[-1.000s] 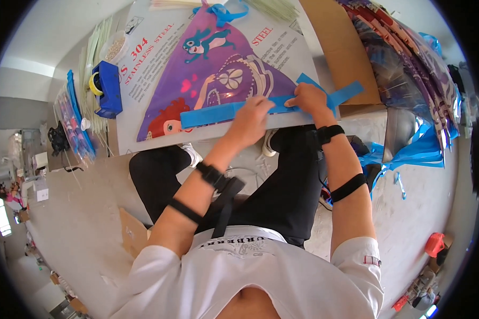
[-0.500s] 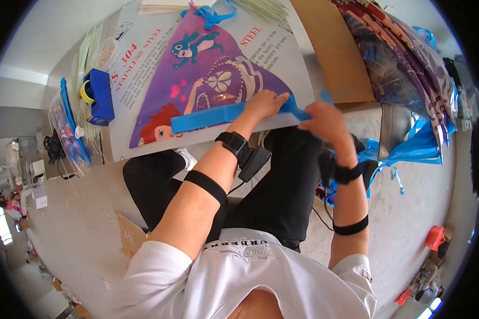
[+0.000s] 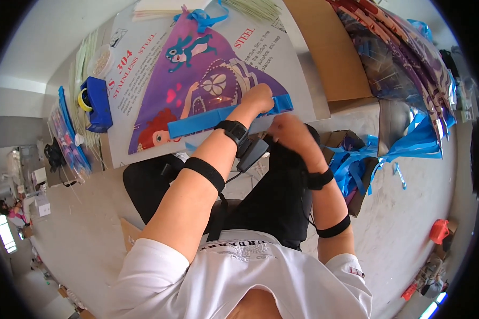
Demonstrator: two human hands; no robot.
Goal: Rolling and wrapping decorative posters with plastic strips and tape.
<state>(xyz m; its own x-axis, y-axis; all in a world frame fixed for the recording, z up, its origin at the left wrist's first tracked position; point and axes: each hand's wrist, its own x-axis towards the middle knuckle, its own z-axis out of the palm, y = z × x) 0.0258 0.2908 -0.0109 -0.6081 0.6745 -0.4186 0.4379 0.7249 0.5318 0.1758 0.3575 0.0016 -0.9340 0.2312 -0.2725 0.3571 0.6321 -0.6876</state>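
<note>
L hand (image 3: 258,98) lies curled, knuckles up, pressing on the blue strip (image 3: 223,118) near its right end; whether the fingers pinch the strip or just rest on it can't be told. R hand (image 3: 291,133) sits just below and to the right of L hand, off the worktop (image 3: 303,80) edge, over the lap; it looks loosely closed but is blurred, so can't tell if it grips anything.

Strip runs along the bottom edge of the purple kite (image 3: 197,80), from under L hand out to the left, w/ a short end poking past L hand on the right. Kite is a triangle w/ cartoon print, lying flat on a white printed sheet (image 3: 138,58) ahead of both hands, tip pointing away.

Far left of L hand: blue tape holder (image 3: 96,103) on the worktop. Ahead-right of R hand: brown cardboard (image 3: 330,53), then a stack of more kites (image 3: 404,58) beyond it. Right of R hand, lower down: heap of blue strips (image 3: 404,143) by the floor (image 3: 410,212).
</note>
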